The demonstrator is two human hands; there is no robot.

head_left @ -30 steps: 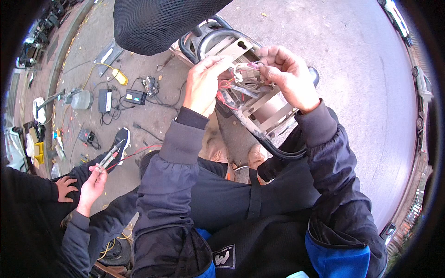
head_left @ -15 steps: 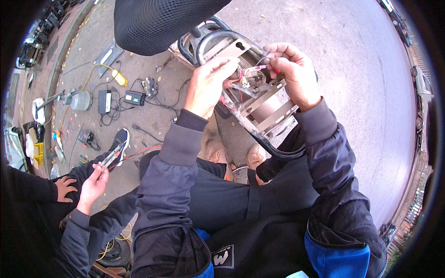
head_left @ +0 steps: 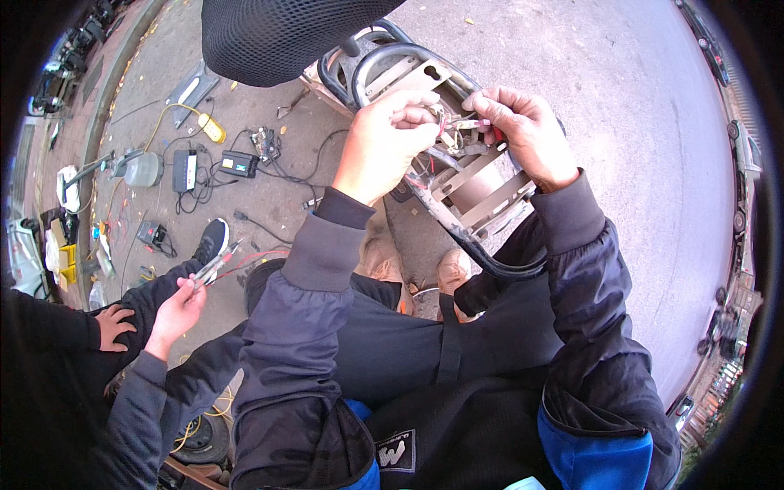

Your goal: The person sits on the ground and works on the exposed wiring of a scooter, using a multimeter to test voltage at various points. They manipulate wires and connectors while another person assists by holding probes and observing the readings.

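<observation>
Both of my hands work over the rear frame (head_left: pixel 490 265) of a scooter, a black tube with metal cross plates. My left hand (head_left: pixel 388 143) is closed in a pinch at the left side of a bundle of wires (head_left: pixel 449 140); the fingertips partly hide what they grip. Opposite it, my right hand (head_left: pixel 531 135) pinches a wire with a pink sleeve, its fingers pressed together. A small red piece shows beside the right fingertips. Below the wires, a rounded metal part (head_left: pixel 478 192) sits between the plates.
A black mesh-covered seat (head_left: pixel 286 37) overhangs the frame. At left, another person's hand (head_left: pixel 175 314) holds thin probes with red and dark leads. Chargers (head_left: pixel 238 163), cables, a yellow-cased device (head_left: pixel 211 127) and a clear jar (head_left: pixel 144 171) lie on the pavement.
My left hand has shifted slightly right, its fingers more curled. My right hand has moved a little right and down. The other person's hand with the probes has moved right.
</observation>
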